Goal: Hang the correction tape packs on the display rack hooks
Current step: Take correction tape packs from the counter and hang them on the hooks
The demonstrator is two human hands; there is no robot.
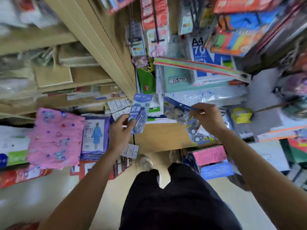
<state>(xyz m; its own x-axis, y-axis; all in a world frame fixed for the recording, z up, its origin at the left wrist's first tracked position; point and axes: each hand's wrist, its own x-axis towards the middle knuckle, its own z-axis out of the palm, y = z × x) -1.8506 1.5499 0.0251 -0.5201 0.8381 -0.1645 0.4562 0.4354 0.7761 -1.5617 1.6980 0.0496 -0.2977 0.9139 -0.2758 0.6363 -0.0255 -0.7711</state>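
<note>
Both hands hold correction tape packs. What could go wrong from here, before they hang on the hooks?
1. The right hand pinches a bundle of packs only by the top edge; the lower ones dangle, so one may slip out and fall.
2. The left hand also holds a single pack, so no hand is free to steady anything.
3. The hooks above look crowded with other goods; pushing a pack on could knock them loose.

Both bare arms reach forward, hands apart.
The left hand (121, 128) pinches one blue pack (140, 112); the right hand (207, 117), fingers curled, grips what looks like a bunch of packs (180, 112).
</note>
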